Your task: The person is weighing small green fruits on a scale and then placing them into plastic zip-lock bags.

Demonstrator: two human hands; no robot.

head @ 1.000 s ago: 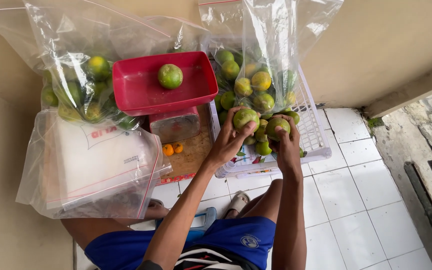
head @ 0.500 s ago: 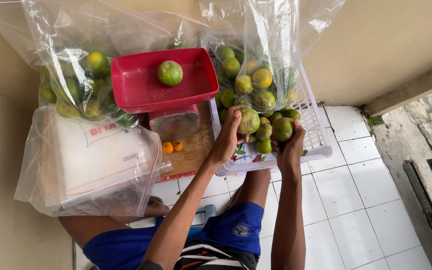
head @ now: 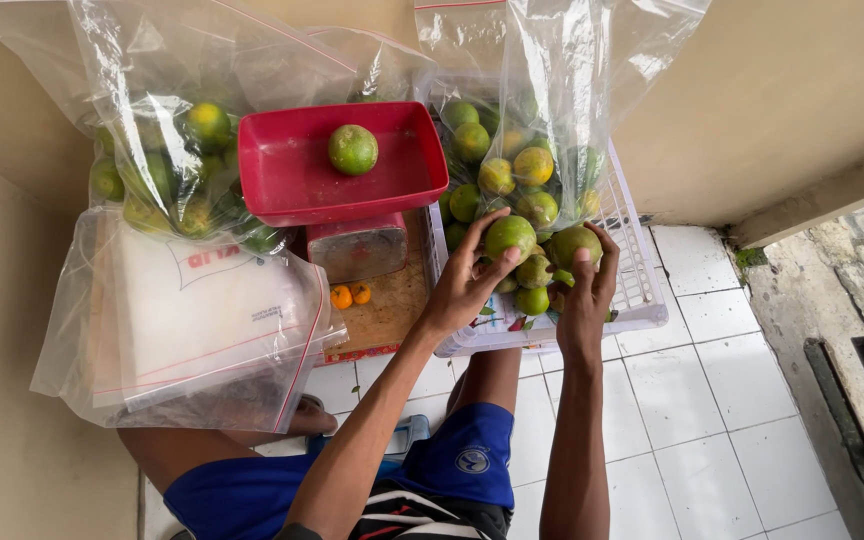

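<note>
White tiled floor (head: 712,400), white crate (head: 642,290) centre frame. My left hand (head: 467,285) cups green citrus (head: 509,236); right hand (head: 587,295) pinches another (head: 574,243). I'd keep grips firm, lift clear of pile.

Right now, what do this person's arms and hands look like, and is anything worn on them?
Both arms are bare to the bottom edge of the picture: no sleeves, gloves, watch or rings show. They are slim and long. The left hand and the right hand are bare too. Lower down, blue shorts with a small round badge are worn.
</note>
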